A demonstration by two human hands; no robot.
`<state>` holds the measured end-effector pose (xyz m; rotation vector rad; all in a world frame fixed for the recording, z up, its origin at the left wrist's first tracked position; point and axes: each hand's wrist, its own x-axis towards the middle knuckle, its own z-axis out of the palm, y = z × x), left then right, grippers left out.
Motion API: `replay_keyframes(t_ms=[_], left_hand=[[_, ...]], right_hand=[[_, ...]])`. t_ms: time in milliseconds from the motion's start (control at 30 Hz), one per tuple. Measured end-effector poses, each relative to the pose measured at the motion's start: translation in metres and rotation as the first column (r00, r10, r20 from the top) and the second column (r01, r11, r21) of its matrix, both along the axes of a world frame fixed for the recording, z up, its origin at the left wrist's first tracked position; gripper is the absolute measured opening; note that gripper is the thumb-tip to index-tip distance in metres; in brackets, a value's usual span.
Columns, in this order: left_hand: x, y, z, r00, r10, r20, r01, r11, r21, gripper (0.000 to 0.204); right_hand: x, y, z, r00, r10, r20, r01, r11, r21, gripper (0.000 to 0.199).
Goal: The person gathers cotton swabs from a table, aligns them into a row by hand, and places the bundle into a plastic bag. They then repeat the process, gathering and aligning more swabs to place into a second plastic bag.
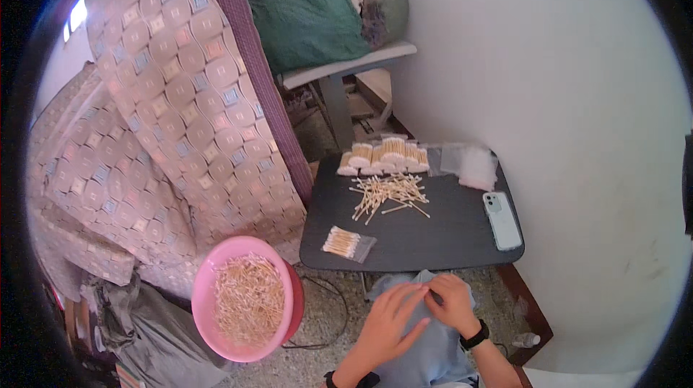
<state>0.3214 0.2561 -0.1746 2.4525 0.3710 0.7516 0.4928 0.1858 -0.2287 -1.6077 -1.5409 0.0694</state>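
Above my lap, near the table's front edge, my hands come together. My left hand (393, 321) has its fingers stretched out and its thumb apart, with its fingertips close to the other hand. My right hand (450, 301) is curled, its thumb and fingers drawn together; whatever it may hold is too small or hidden. On the black table (433, 240), a small clear bag of cotton swabs (342, 242) lies nearest, toward the left. Behind it spreads a loose pile of cotton swabs (388, 192). Several packed bags of swabs (386, 153) are stacked at the far edge.
A pink tub (205, 298) full of loose swabs stands left of the table. A white phone (502, 222) and clear plastic bags (476, 168) lie at the table's right. Patterned cloth (188, 92) hangs at left; a wall (577, 135) rises at right. A green sack (310, 23) rests behind.
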Motion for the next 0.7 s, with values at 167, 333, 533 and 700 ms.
replay_keyframes(t_ms=[167, 333, 533, 700], left_hand=[[0.016, -0.021, -0.070, 0.994, -0.109, -0.022, 0.105, 0.986, -0.130, 0.083], [0.014, -0.033, -0.090, 0.991, -0.127, -0.042, 0.119, 0.980, -0.158, 0.103], [0.017, -0.032, -0.089, 0.994, -0.108, -0.036, 0.101, 0.983, -0.153, 0.105], [0.018, -0.031, -0.092, 0.995, -0.093, -0.026, 0.088, 0.985, -0.146, 0.104]], right_hand=[[-0.002, -0.001, -0.008, 0.998, -0.033, -0.050, 0.029, 0.996, -0.079, 0.018], [-0.005, 0.004, -0.008, 0.999, -0.032, 0.019, 0.031, 0.998, 0.047, 0.012], [-0.002, 0.002, -0.010, 0.999, -0.040, 0.029, 0.040, 0.999, 0.002, 0.013], [0.000, 0.001, -0.014, 1.000, -0.019, 0.016, 0.020, 0.999, -0.030, 0.018]])
